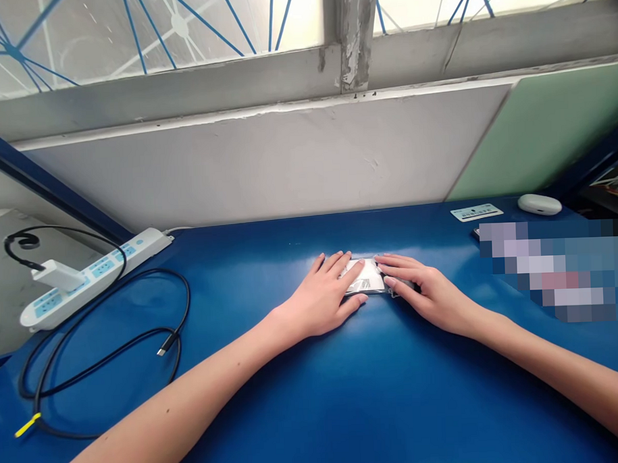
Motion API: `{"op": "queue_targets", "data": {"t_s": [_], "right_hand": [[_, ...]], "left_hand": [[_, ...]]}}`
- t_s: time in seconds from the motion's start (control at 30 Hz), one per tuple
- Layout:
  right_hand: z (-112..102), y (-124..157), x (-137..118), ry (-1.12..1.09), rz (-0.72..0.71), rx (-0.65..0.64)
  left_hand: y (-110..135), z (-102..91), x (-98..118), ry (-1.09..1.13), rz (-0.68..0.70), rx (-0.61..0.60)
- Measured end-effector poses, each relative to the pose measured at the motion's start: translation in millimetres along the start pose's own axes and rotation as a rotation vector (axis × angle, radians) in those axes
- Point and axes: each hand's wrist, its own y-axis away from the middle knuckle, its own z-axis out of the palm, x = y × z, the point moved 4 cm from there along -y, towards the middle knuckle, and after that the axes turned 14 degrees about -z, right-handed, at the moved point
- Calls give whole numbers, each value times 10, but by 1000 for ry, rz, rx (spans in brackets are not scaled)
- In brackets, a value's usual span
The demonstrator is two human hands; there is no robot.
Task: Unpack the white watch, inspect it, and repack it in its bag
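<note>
A small flat packet (370, 278) with a white face, a printed patch and shiny clear plastic at its edges lies on the blue tabletop (315, 400). My left hand (325, 293) rests flat over the packet's left part, fingers spread and thumb along its near edge. At the packet's right end is my right hand (427, 291), its fingers and thumb stretched out and apart, with the tips touching that end. Part of the packet is hidden under my fingers, so its contents cannot be made out.
On the left lie a white power strip (155, 245) with a plugged-in charger (57, 275) and a looped black cable (187, 290). A card (476, 213), a white earbud case (540, 204) and a pixelated item (558, 270) sit at the right. A wall panel (266, 165) stands behind.
</note>
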Motion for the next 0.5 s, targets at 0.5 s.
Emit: {"op": "queue_targets", "data": {"t_s": [0.5], "right_hand": [[107,-28,-221,388,-187,-68]], "left_hand": [[8,13,26,-29,-5,15]]}}
